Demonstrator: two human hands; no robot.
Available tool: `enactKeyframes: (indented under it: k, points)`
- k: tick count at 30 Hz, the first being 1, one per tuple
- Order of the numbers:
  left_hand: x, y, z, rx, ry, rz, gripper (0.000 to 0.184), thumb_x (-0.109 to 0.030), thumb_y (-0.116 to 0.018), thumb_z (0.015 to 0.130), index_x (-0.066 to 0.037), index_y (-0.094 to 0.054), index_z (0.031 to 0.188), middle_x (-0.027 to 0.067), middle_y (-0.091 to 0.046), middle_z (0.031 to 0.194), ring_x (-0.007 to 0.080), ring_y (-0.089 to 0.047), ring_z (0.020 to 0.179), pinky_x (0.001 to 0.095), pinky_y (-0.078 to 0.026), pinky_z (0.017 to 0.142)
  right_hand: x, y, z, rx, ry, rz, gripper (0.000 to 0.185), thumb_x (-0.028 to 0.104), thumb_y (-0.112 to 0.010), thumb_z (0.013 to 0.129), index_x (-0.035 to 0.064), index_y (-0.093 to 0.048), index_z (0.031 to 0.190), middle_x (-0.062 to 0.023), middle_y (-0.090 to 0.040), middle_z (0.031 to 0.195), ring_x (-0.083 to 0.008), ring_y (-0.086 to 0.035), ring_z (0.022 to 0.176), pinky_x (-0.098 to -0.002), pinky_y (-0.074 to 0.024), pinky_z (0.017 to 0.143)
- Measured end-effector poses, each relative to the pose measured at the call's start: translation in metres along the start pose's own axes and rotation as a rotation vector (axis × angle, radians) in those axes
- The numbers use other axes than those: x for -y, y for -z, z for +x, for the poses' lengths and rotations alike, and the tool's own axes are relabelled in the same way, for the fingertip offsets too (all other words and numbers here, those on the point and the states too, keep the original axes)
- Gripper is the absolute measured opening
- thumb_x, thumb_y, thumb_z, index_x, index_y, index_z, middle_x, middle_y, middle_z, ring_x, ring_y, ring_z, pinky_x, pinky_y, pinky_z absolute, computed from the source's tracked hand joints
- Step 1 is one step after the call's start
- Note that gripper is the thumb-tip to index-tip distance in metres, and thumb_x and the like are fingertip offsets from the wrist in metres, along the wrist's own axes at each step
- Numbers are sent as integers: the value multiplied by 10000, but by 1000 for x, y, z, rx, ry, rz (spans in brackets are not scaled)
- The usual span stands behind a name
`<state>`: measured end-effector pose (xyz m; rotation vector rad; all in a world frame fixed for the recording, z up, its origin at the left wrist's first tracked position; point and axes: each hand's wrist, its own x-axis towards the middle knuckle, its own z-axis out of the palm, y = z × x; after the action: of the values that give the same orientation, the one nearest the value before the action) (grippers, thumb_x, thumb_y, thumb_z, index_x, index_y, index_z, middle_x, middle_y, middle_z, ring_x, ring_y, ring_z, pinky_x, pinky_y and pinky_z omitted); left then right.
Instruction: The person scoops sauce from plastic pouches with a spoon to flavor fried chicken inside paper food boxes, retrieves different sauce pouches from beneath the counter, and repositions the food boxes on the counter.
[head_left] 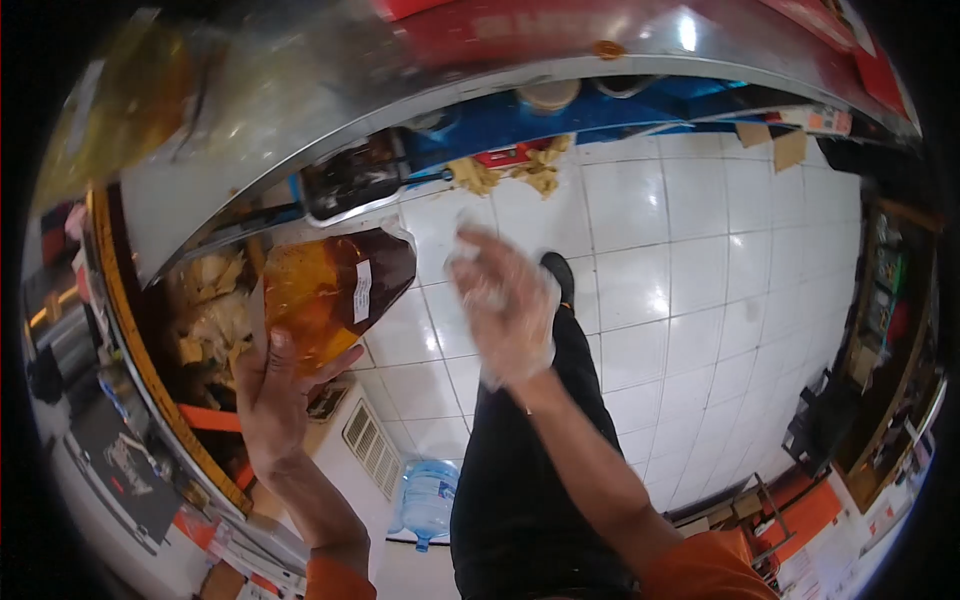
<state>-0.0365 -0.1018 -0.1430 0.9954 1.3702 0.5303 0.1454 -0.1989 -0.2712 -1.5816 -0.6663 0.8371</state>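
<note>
A clear plastic bag of liquid [325, 290], amber on one side and dark reddish-brown toward its narrow end, carries a small white label [362, 291]. My bare left hand [280, 395] grips its lower edge, thumb on the near face and fingers behind. To the right of the bag, apart from it, my right hand [505, 305] is raised in a clear plastic glove. Its fingers are stretched out and a little blurred by motion, with nothing visible in them.
A metal counter [330, 90] curves across the top, with a dark rectangular pan [355, 180] beneath its edge. Crumpled brown paper [210, 310] fills a space at left. A blue water jug [428, 500] is on the white-tiled floor [680, 290]. Shelves [885, 300] line the right side.
</note>
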Motion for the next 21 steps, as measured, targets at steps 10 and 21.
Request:
enactKeyframes:
  k: [10, 21]
  points:
    - [-11, 105, -6, -220, -87, -77, 255, -133, -634, 954, 66, -626, 1113, 105, -664, 1053, 178, -659, 901, 313, -528, 782, 26, -106, 25, 662, -596, 391, 455, 411, -566, 988, 128, -550, 1343, -45, -606, 1230, -190, -577, 1153, -320, -553, 822]
    - [68, 87, 6, -622, -664, -230, 307, -277, -557, 1016, -17, -625, 1165, 49, -670, 1083, 112, -616, 927, 273, -488, 824, 49, -165, -7, 706, -649, 357, 432, 351, -610, 971, 101, -546, 1317, -53, -594, 1252, -174, -594, 1097, -320, -587, 800]
